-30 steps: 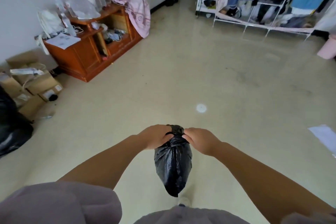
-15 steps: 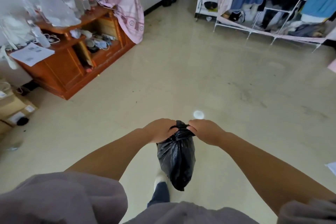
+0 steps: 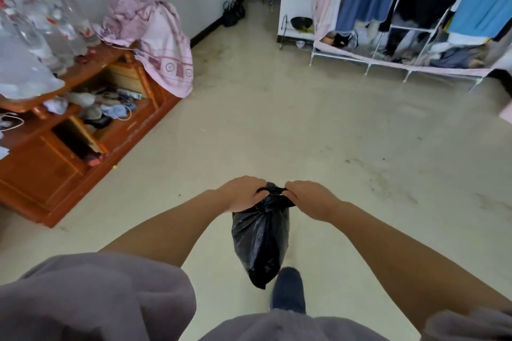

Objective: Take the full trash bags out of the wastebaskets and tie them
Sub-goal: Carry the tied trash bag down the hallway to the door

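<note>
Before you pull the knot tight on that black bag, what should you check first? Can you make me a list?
1. Left hand grips the neck of the black trash bag: ok.
2. Right hand grips the other side: ok.
3. Bag neck gathered closed: ok.
4. Knot finished: cannot tell, the hands hide it.
5. Bag hangs clear of the floor: ok.
6. No tears or leaks: none visible on the facing side; the far side, cannot tell.

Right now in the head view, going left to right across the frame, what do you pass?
Plastic bottles → wooden cabinet → pink cloth → left hand → black trash bag → right hand → clothes rack. Both hands grip the bag's neck.
</note>
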Demonstrator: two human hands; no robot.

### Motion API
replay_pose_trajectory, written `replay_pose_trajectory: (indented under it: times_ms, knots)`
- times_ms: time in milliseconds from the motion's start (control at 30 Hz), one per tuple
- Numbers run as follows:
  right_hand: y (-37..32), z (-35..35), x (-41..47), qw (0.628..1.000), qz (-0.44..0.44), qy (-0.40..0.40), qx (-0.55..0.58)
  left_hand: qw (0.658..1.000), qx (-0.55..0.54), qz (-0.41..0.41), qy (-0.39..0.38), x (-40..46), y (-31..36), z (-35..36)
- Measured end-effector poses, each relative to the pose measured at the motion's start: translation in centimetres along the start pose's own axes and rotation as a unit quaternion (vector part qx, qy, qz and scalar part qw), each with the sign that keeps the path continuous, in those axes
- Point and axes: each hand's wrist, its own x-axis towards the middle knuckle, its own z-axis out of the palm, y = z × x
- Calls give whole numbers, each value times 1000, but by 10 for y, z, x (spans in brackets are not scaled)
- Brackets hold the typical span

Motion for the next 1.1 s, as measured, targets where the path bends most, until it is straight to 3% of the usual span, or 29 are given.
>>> replay_pose_trajectory:
  times_ms: [433,867,1100]
  knots:
    - [127,-122,311,996,-63,-52,-28,997,-40,-64,16,252,-156,-144]
    - [181,-227,654,1000,-25,-8,9,999,-21,-21,36,469,-383,-331]
    - [218,-277,819,999,-34,-41,-9,999,-9,-32,35,587,-489,-398]
